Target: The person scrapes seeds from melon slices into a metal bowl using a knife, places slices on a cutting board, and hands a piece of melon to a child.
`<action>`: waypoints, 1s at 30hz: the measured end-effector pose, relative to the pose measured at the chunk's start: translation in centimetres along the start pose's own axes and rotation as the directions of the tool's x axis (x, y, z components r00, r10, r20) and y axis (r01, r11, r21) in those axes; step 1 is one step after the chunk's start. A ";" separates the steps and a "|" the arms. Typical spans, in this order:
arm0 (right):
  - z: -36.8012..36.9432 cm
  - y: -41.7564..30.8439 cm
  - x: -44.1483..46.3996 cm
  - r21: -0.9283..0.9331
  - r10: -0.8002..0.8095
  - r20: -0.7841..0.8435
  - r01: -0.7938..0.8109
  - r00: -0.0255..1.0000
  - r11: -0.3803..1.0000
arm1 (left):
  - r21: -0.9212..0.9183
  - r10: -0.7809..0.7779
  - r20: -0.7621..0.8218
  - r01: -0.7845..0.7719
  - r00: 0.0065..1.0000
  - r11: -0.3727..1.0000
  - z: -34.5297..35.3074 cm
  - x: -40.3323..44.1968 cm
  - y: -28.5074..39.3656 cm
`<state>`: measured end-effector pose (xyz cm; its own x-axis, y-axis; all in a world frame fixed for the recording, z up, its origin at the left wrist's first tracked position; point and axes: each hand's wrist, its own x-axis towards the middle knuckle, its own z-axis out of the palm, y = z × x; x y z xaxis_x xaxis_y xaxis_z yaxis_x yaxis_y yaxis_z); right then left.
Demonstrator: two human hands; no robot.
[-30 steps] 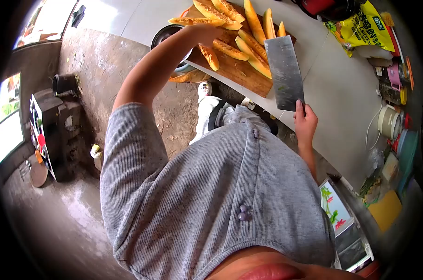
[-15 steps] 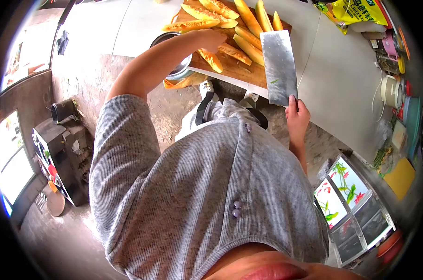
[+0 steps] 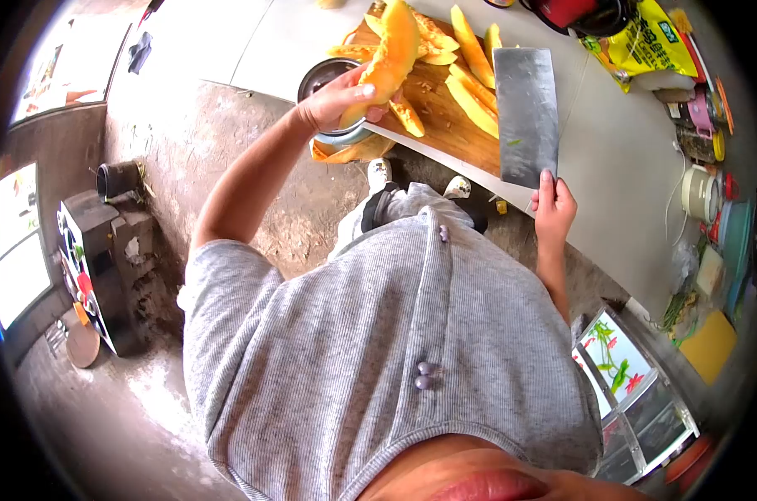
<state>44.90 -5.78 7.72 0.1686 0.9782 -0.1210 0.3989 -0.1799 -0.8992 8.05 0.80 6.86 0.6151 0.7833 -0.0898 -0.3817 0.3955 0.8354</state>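
My left hand (image 3: 338, 100) is closed around a long curved pumpkin wedge (image 3: 393, 54), held up above the left side of the wooden cutting board (image 3: 433, 113). Behind that hand is a dark round pot (image 3: 316, 79), partly hidden by it. My right hand (image 3: 554, 206) grips a cleaver (image 3: 527, 117) by its handle, which the fingers mostly cover. The broad blade points away from me, over the board's right edge. Several more pumpkin wedges (image 3: 474, 104) lie on the board, some behind the raised one.
The board rests on a pale tiled counter (image 3: 600, 142). A yellow bag (image 3: 645, 42), a dark pan (image 3: 579, 12), a cream-coloured pot (image 3: 697, 194) and other kitchenware line its right side. Orange peels (image 3: 353, 150) show below the dark pot. A glass-paned cabinet (image 3: 633, 392) stands lower right.
My left hand has lifted a pumpkin wedge off the board and drawn it left, beside the dark pot. My right hand still holds the cleaver in much the same pose. The view has shifted slightly.
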 end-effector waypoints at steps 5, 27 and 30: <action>2.4 -2.2 0.4 0.028 -0.036 0.120 0.032 0.992 0.999 | -0.389 0.025 -0.179 -0.094 0.983 0.916 1.4 -3.0 -0.5; 16.8 -7.7 7.1 -0.244 -0.491 0.423 0.617 0.762 0.748 | -0.246 -0.180 -0.802 -0.040 0.570 0.968 -2.9 -11.1 -2.3; 17.7 -6.9 7.2 -0.261 -0.468 0.435 0.605 0.770 0.752 | -0.216 -0.147 -0.770 -0.037 0.620 0.976 -3.9 -11.2 -2.1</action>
<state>27.45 4.38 5.63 -0.4486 0.8819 0.1446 0.6373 0.4292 -0.6400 -0.72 -6.91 4.03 -0.0937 0.7971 -0.5965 -0.5441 0.4608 0.7012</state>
